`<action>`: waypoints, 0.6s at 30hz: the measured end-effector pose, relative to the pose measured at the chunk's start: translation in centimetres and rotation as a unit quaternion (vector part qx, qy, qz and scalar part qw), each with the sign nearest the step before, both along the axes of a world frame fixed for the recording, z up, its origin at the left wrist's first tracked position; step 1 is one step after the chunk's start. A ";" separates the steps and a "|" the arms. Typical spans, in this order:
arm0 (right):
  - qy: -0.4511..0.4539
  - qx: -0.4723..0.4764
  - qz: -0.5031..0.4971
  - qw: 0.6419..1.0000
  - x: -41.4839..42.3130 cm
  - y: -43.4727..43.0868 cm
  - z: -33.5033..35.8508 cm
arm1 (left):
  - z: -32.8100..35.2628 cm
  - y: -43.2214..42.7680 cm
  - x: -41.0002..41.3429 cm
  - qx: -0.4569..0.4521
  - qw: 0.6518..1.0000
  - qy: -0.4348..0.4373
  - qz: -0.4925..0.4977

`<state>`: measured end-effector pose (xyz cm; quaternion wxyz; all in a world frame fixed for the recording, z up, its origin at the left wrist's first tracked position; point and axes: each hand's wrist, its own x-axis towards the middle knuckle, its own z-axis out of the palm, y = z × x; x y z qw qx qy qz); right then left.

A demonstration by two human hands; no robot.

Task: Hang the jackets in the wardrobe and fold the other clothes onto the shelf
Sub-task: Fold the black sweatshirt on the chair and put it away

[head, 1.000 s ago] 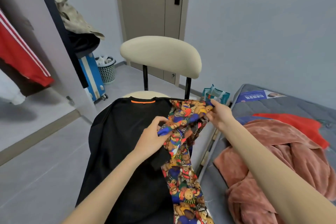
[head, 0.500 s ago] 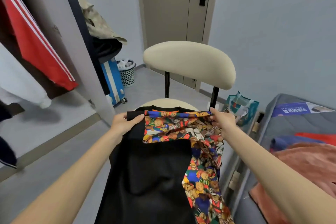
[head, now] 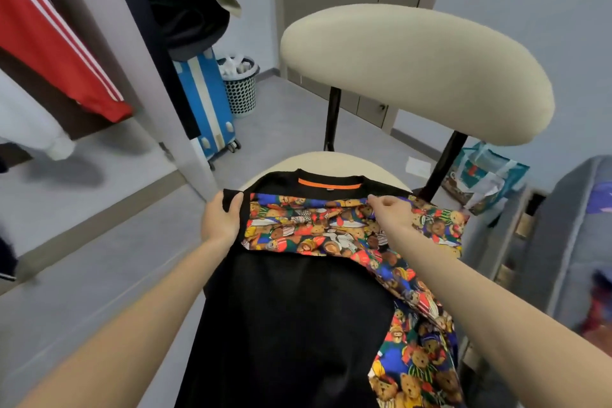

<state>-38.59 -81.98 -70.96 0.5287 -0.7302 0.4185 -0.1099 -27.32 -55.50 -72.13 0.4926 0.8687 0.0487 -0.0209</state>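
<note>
Black shirt (head: 291, 315) is draping the chair (head: 331, 161), left hand (head: 221, 222) gripping its shoulder, right hand (head: 392, 214) pinching bear-print fabric (head: 298, 230); the basket (head: 241, 94) is holding seemingly white rubbish (head: 235, 64).

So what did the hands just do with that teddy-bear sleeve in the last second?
The left hand carried the bear-print sleeve leftward across the black shirt, laying it flat just below the collar, and now grips the shirt's left edge. The right hand kept pinching the sleeve's top edge on the right side. The shirt stayed draped over the chair.
</note>
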 end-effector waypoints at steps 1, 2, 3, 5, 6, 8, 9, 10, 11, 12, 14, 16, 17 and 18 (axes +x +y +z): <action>-0.001 -0.008 0.033 0.999 -0.1 0.2 -0.6 | -0.6 0.1 0.3 0.000 1.000 0.000 0.007; 0.009 -0.041 0.081 0.996 -0.2 0.3 -1.4 | -1.0 0.1 0.6 0.002 1.000 0.005 0.015; 0.036 -0.091 0.138 0.986 -0.5 0.2 -2.4 | -1.4 0.1 0.8 0.008 1.000 0.013 0.023; 0.122 -0.196 0.227 0.946 -1.3 0.7 -4.0 | -1.7 -0.1 0.9 0.028 0.999 0.020 0.036; 0.146 -0.222 0.256 0.929 -1.8 1.2 -4.6 | -1.7 -0.2 0.9 0.031 0.999 0.011 0.043; 0.161 -0.244 0.299 0.908 -2.9 2.3 -5.8 | -1.4 -0.4 0.8 0.044 0.998 -0.028 0.046; 0.168 -0.265 0.321 0.894 -3.4 2.8 -6.2 | -1.1 -0.3 0.9 0.061 0.996 -0.057 0.040; 0.175 -0.296 0.336 0.877 -4.1 3.1 -6.6 | -0.8 -0.2 1.0 0.079 0.993 -0.084 0.036; 0.180 -0.331 0.346 0.859 -4.8 3.2 -6.9 | -0.5 -0.1 1.3 0.093 0.990 -0.104 0.034; 0.185 -0.358 0.349 0.846 -5.3 3.1 -7.0 | -0.2 0.0 1.5 0.102 0.988 -0.112 0.032; 0.197 -0.377 0.343 0.838 -6.1 2.7 -7.0 | 0.1 0.0 1.8 0.116 0.988 -0.093 0.028; 0.207 -0.374 0.341 0.837 -6.4 2.3 -6.8 | 0.5 -0.5 1.2 0.160 0.983 -0.079 0.035; 0.210 -0.370 0.343 0.837 -6.4 2.2 -6.6 | 0.7 -1.1 0.4 0.203 0.974 -0.098 0.034; 0.212 -0.361 0.343 0.841 -6.3 2.1 -6.4 | 0.9 -2.0 -0.6 0.247 0.958 -0.141 0.017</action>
